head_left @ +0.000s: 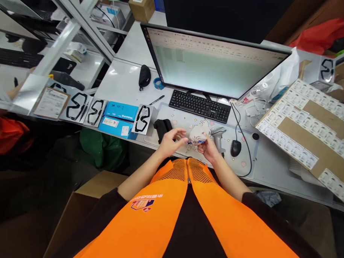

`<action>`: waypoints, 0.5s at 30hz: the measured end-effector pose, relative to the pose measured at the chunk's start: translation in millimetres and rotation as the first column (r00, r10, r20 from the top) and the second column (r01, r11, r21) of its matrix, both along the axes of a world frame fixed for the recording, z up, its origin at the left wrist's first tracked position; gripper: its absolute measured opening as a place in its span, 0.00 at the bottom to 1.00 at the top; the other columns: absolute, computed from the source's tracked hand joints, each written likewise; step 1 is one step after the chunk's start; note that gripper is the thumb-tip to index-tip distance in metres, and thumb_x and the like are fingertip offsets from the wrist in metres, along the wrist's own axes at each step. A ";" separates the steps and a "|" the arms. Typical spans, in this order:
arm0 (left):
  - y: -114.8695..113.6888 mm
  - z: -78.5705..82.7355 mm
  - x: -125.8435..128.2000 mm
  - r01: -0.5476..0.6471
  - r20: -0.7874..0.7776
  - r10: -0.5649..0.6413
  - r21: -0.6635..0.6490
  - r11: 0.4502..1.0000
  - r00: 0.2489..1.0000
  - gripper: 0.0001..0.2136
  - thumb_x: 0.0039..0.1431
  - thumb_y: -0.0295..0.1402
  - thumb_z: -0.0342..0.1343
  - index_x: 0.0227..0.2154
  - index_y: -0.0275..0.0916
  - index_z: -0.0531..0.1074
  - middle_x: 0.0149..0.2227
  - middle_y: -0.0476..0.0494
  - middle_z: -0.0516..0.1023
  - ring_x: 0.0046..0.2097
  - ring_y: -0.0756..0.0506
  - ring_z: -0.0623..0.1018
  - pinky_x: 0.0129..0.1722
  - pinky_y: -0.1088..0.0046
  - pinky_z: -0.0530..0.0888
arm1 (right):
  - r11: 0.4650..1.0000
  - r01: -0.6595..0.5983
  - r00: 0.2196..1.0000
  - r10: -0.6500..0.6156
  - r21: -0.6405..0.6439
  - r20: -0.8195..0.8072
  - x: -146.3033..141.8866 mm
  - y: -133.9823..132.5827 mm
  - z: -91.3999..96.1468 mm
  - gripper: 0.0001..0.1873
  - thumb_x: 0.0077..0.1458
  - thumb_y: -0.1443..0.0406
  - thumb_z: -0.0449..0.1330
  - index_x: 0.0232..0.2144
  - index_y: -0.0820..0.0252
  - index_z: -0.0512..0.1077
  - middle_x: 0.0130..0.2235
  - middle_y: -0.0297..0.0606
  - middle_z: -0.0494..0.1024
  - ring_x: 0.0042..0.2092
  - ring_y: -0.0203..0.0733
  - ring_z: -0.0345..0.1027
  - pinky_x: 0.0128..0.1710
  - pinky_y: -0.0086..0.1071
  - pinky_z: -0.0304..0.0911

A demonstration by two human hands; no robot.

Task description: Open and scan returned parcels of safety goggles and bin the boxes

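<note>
My right hand (207, 147) grips a small whitish see-through plastic bag (197, 133) by its gathered end, above the desk mat. Something thin and blue shows at that end; I cannot make out what it is. My left hand (172, 141) is just left of the bag, fingers curved and apart, with nothing visible in it. Close behind my left hand lies a black object (162, 129), partly covered. A grey handheld scanner (218, 139) lies right of the bag, partly behind my right hand.
Beyond my hands are a black keyboard (199, 106) and a monitor (213, 64). A mouse (236, 148) and its cable lie to the right, near a cardboard sheet covered in labels (296, 129). Blue boxes (118, 119) and white boxes line the left edge. Another person's arm shows far left.
</note>
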State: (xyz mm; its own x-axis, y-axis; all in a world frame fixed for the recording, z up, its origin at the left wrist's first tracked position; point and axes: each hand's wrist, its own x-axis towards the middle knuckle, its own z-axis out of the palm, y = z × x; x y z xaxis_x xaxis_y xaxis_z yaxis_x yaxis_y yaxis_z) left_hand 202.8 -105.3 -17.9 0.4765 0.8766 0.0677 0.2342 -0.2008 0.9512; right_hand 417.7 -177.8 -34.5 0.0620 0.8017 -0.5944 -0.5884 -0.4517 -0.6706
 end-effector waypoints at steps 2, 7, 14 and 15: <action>-11.2 12.1 9.2 0.133 0.009 -0.133 -0.045 0.990 0.991 0.22 0.61 0.45 0.67 0.54 0.40 0.77 0.47 0.39 0.83 0.45 0.42 0.83 0.45 0.67 0.81 | 0.998 -0.004 0.998 0.007 -0.055 0.058 -1.4 1.9 -6.2 0.27 0.59 0.41 0.66 0.29 0.54 0.65 0.20 0.27 0.66 0.18 0.30 0.48 0.18 0.27 0.40; -12.8 7.9 12.6 0.087 -0.174 -0.106 -0.116 0.989 0.979 0.11 0.60 0.41 0.64 0.39 0.39 0.78 0.36 0.45 0.82 0.36 0.45 0.81 0.40 0.70 0.76 | 0.997 0.036 0.978 -0.022 -0.065 0.206 -0.6 6.0 -17.7 0.33 0.51 0.34 0.68 0.31 0.52 0.62 0.20 0.26 0.67 0.19 0.33 0.55 0.18 0.27 0.46; -28.4 -15.2 23.4 -0.218 -0.374 0.159 -0.120 0.969 0.914 0.13 0.67 0.40 0.54 0.28 0.41 0.73 0.26 0.47 0.78 0.32 0.46 0.76 0.35 0.72 0.68 | 0.982 -0.151 0.771 0.043 0.117 0.636 -17.7 -11.8 -16.8 0.28 0.53 0.39 0.68 0.34 0.53 0.67 0.23 0.26 0.69 0.24 0.35 0.59 0.25 0.30 0.55; -31.8 -17.3 26.0 -0.204 -0.349 0.147 -0.131 0.970 0.925 0.14 0.68 0.41 0.53 0.28 0.41 0.73 0.27 0.47 0.78 0.32 0.46 0.76 0.34 0.73 0.68 | 0.973 -0.200 0.728 0.068 0.117 0.682 -20.3 -12.6 -15.5 0.25 0.54 0.41 0.67 0.34 0.54 0.69 0.24 0.28 0.71 0.25 0.36 0.61 0.27 0.31 0.56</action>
State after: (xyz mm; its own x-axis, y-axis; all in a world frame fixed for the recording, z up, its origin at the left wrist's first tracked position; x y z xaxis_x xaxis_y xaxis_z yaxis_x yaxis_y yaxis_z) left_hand 228.7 -137.1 -35.2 0.2838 0.9337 -0.2182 0.5614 0.0227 0.8272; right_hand 397.4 -190.3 -50.0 0.2742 0.9160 -0.2928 0.1017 -0.3304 -0.9383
